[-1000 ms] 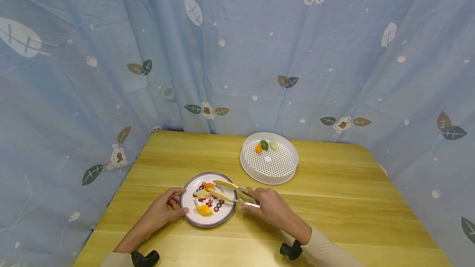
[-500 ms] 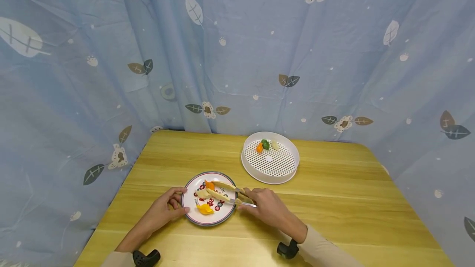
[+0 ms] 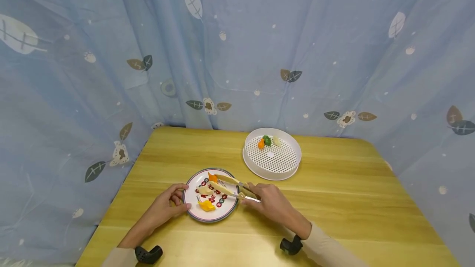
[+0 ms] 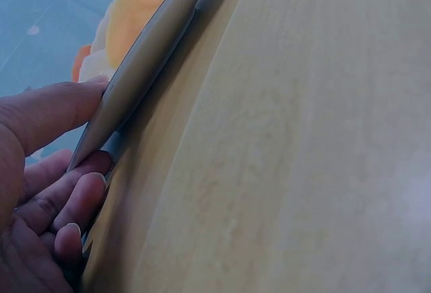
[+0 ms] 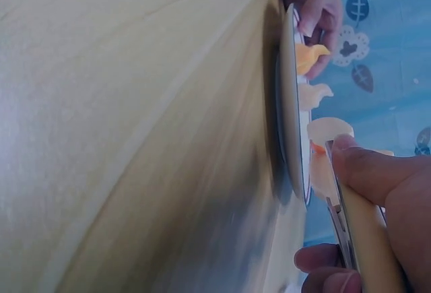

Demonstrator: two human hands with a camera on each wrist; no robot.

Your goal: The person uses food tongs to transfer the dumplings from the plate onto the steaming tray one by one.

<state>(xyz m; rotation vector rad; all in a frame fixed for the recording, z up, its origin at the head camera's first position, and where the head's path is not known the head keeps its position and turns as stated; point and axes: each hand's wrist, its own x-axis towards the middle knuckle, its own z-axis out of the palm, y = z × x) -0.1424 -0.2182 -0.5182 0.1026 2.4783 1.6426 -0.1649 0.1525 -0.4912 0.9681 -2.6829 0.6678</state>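
Observation:
My left hand (image 3: 167,204) holds the left rim of a white patterned plate (image 3: 222,213), thumb on top and curled fingers at its underside in the left wrist view. On the plate lie a yellow dumpling-shaped piece (image 3: 206,205), a cream one (image 3: 204,191) and an orange one (image 3: 212,177). In my right hand (image 3: 272,203) is a pair of food tongs (image 3: 228,190) with metal handles and pale yellow ends. Its arms reach over the plate from the right, with the orange piece right at the tips. In the right wrist view the tongs partly cover that piece.
Behind the plate, to its right, stands a round white steamer tray (image 3: 272,173) with a perforated base. It holds an orange piece (image 3: 261,144), a green piece (image 3: 267,140) and a pale piece (image 3: 276,141). A blue patterned curtain (image 3: 252,52) hangs behind the wooden table (image 3: 352,184).
The tongs' tips have moved from beside the cream piece to the orange one, which has shifted slightly toward the plate's back. The left hand still holds the rim, and the head view has tilted slightly.

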